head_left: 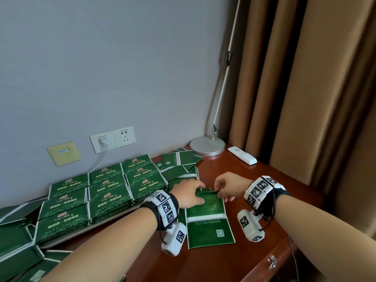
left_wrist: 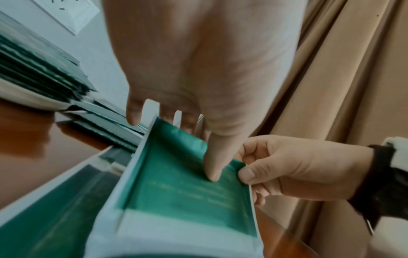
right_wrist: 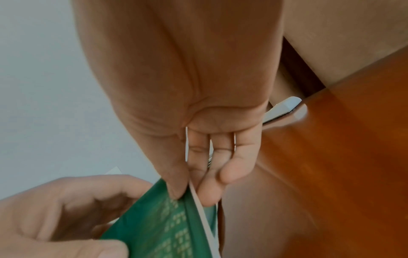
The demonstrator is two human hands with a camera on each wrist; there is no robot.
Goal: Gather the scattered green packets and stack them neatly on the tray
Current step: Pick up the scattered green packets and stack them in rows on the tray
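While both hands meet over the middle of the reddish wooden counter [head_left: 234, 259], a green packet [head_left: 205, 204] with white borders lies between them, its far end lifted off the surface. The left hand [head_left: 188, 193] has its thumb pressed on the packet's printed face while its fingers curl over the far edge, as the left wrist view shows. The right hand [head_left: 227, 189] pinches the packet's right edge between thumb and forefinger; the right wrist view shows the thumb tip on the green face and the other fingers [right_wrist: 212, 174] loosely bent behind the white border. A second packet [head_left: 210, 233] lies flat on the counter just in front of the held one, touching or slightly under it.

To the left, a tray [head_left: 105, 222] carries neat stacks of green packets [head_left: 105, 192] in rows, face up. More loose packets [head_left: 179, 161] are heaped behind the hands, toward the wall, and others spill off the left edge of the view. A lamp base [head_left: 207, 146] and a white remote [head_left: 242, 155] sit at the far right corner, beside tan curtains [head_left: 305, 78]. Wall sockets [head_left: 113, 139] are mounted above the tray.
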